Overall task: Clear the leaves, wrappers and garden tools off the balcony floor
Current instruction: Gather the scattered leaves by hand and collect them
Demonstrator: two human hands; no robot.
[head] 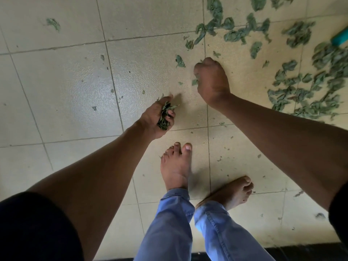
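down on the pale tile floor [71, 95] lie many green leaves [301, 95], most of them in a big heap off to the right, with small bits near the middle. the left hand [160, 117] is palm up with its fingers curled round a bunch of leaves [165, 116]. the right hand [211, 80] is curled into a fist above the floor, and i cannot tell if it holds anything. a blue-green handle [339, 37] pokes in at the right edge. two bare feet [176, 166] stand below the hands.
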